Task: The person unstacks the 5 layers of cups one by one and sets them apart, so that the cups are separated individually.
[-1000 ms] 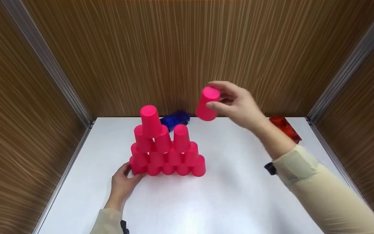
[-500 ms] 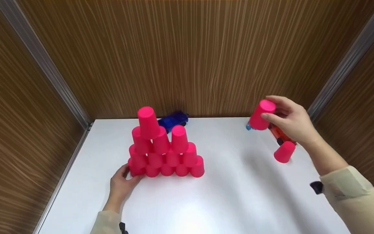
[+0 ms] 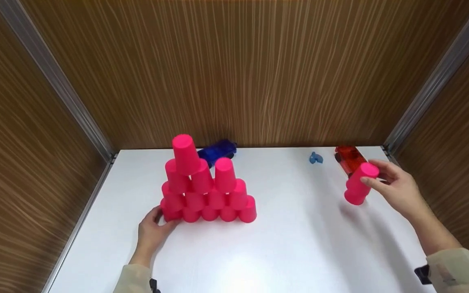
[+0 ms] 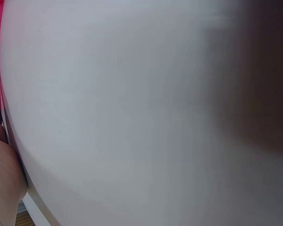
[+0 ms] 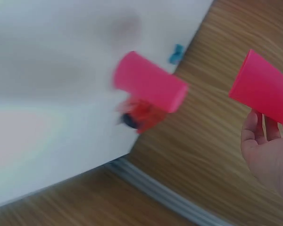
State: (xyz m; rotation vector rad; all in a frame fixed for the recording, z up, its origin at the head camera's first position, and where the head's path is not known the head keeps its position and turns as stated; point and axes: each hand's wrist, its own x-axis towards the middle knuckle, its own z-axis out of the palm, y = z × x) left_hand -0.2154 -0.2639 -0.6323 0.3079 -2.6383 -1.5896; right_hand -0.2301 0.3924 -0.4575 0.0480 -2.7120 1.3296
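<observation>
Upside-down pink plastic cups form a stacked pyramid (image 3: pixel 195 199) left of centre in the head view, with one top cup (image 3: pixel 186 155) on its left side. My left hand (image 3: pixel 152 234) holds the bottom-left cup (image 3: pixel 171 212), thumb in front and fingers mostly hidden behind. At the right, my right hand (image 3: pixel 397 193) grips another pink cup (image 3: pixel 364 174) between thumb and fingers, bottom end up. Below it a single pink cup (image 3: pixel 354 197) stands on the table. The right wrist view shows the held cup (image 5: pixel 263 87) apart from the standing cup (image 5: pixel 148 82).
A blue toy car (image 3: pixel 218 151) sits behind the pyramid. Near the back right lie a red toy car (image 3: pixel 349 158) and a small light-blue piece (image 3: pixel 316 158). Wood-grain panels (image 3: pixel 250 73) rise around the white table (image 3: pixel 234 260).
My right hand has carried its cup from near the pyramid to the right and then down over the standing cup. The left hand and the pyramid keep their places.
</observation>
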